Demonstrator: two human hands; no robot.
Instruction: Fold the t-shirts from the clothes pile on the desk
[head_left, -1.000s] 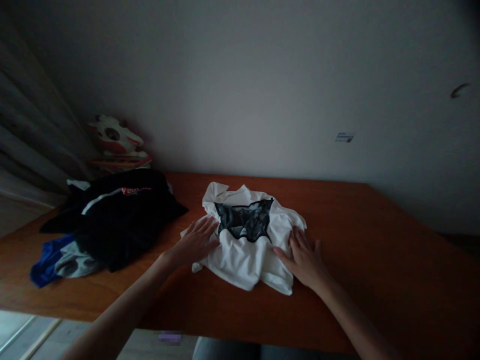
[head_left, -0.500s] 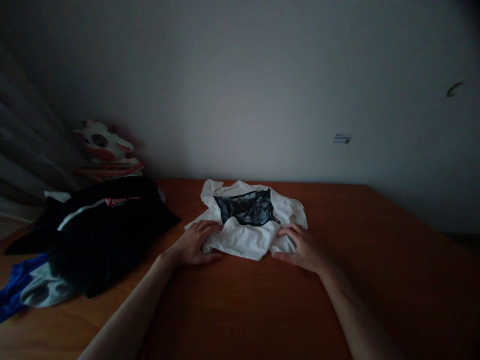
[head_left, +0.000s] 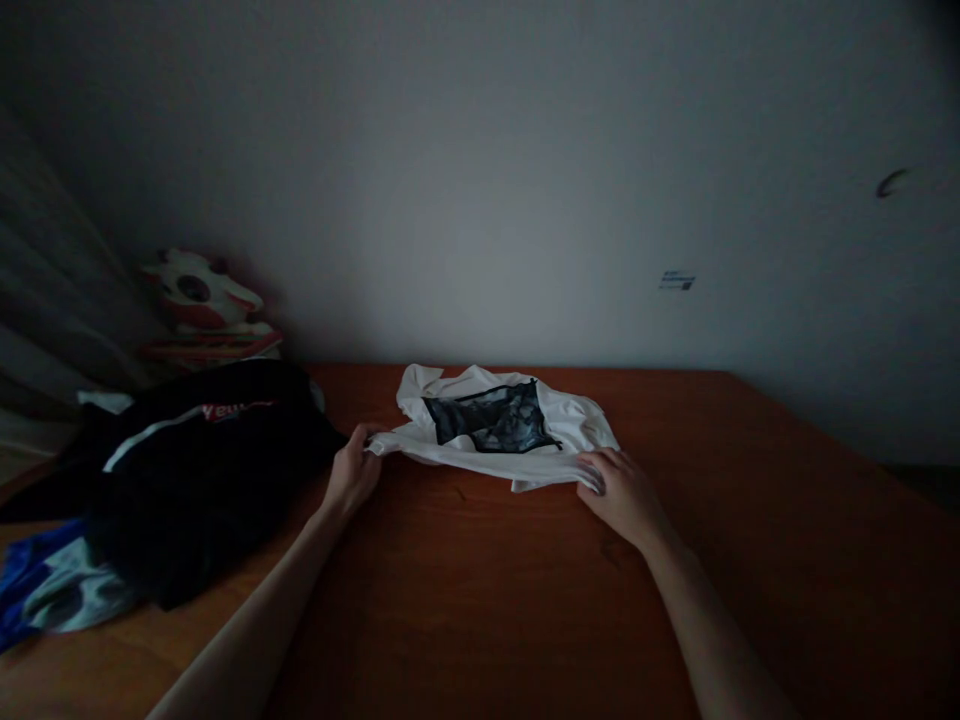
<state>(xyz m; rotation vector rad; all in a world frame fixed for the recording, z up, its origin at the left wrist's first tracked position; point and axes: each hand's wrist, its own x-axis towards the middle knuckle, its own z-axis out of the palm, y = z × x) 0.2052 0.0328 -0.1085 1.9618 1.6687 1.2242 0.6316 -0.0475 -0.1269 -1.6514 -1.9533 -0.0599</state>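
A white T-shirt (head_left: 577, 420) with a dark grey printed panel (head_left: 495, 415) lies on the brown wooden table (head_left: 480, 600). My left hand (head_left: 355, 468) is closed on the near left corner of its cloth. At the near right corner, my right hand (head_left: 616, 490) grips the fabric, fingers curled over the edge. Between the two hands the near edge is stretched into a nearly straight band, a small flap hanging below it toward the right. The shirt's far part is rumpled, with a folded bit at the back left.
On the left, a heap of black clothing (head_left: 225, 480) covers part of a blue and pale grey cloth (head_left: 75, 590). Behind it a cow-like toy (head_left: 202, 290) stands near a curtain (head_left: 60, 270). A pale wall (head_left: 480, 200) rises along the table's back edge.
My left hand has moved left and slightly away, now gripping the shirt's corner. The right hand has shifted a little right. The loose near cloth has been lifted and pulled taut.
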